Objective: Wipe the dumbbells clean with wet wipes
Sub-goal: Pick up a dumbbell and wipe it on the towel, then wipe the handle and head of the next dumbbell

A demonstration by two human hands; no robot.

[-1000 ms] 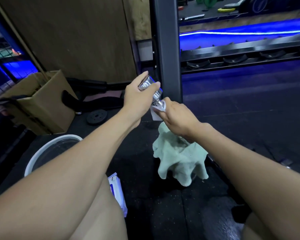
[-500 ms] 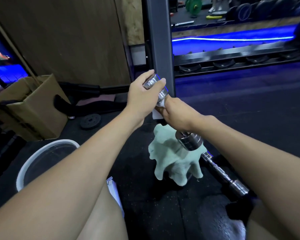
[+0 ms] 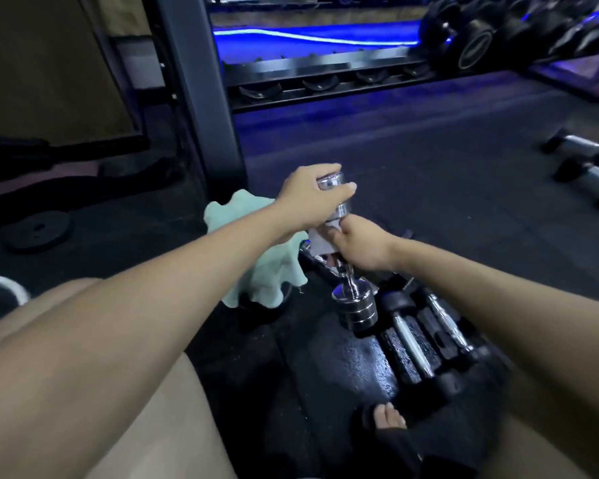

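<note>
The left hand [image 3: 310, 198] was closed over the upper head of a chrome steel dumbbell [image 3: 346, 257], held near-upright above the dark rubber floor [image 3: 412, 160]. The right hand [image 3: 358, 247] gripped its handle through a white wet wipe [image 3: 319, 242]. A white-rimmed basin [image 3: 13, 288] sat at far left, contents unseen. A crumpled pale green cloth [image 3: 256, 264] lay beside it.

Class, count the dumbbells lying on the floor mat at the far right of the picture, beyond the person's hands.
2. One dumbbell lies farther back near the right edge; the other dumbbell lies just in front of it, nearer the camera. More may lie beyond the frame's edge.
</note>
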